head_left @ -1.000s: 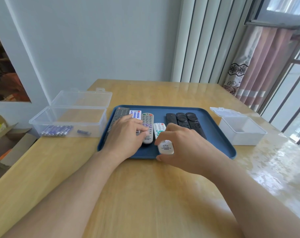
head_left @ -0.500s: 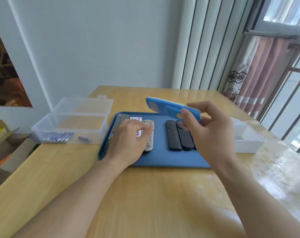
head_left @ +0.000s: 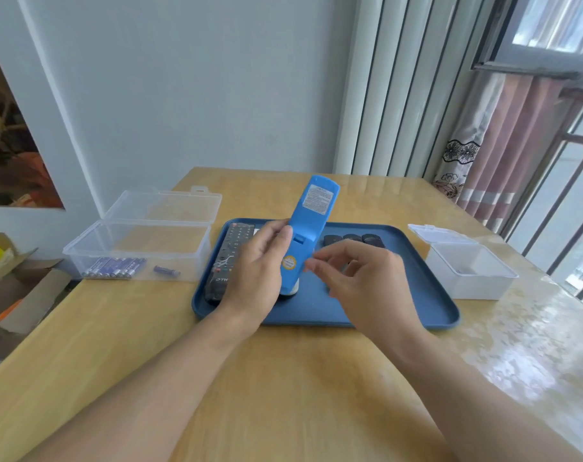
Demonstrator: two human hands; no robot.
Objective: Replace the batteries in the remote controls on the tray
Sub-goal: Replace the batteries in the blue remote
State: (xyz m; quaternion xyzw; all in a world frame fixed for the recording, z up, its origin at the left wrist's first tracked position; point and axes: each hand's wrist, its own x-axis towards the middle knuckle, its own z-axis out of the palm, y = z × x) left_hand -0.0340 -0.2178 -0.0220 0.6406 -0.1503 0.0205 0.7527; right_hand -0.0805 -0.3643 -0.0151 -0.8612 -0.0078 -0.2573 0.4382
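one blue remote above tray's middle

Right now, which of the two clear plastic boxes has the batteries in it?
The larger clear box left of the blue tray holds batteries; the smaller box on the right shows none.

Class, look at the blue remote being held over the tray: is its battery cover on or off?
On. The blue remote, gripped back-up by the left hand, shows an unbroken blue back with the latch in place and no batteries exposed.
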